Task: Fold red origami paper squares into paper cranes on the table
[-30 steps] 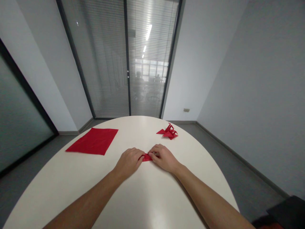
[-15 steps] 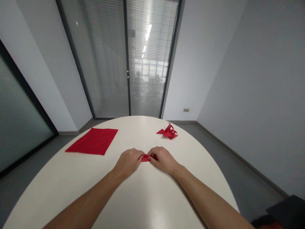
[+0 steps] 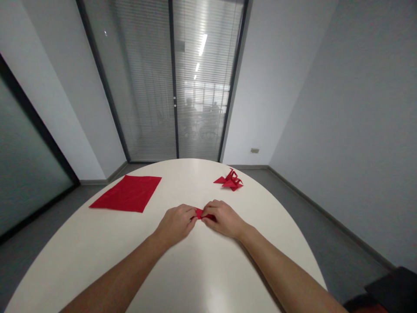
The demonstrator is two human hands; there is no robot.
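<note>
A small piece of folded red paper (image 3: 199, 213) lies low over the middle of the table, between my two hands. My left hand (image 3: 177, 221) pinches its left end with thumb and fingers. On the other side, my right hand (image 3: 221, 216) is closed on the right end. Fingers cover most of the paper, so its folded shape is hidden. Beyond my right hand sit red origami cranes (image 3: 232, 181), close together with pointed wings and necks.
A flat red paper sheet (image 3: 128, 194) lies at the left of the round white table (image 3: 182, 269). A dark object (image 3: 394, 289) stands at the lower right, beside the table edge. Behind the table are a glass partition with blinds (image 3: 146, 108) and grey walls.
My left fingers have shifted slightly on the paper, and its visible part now looks narrower and a bit higher. The sheet and the cranes have stayed put.
</note>
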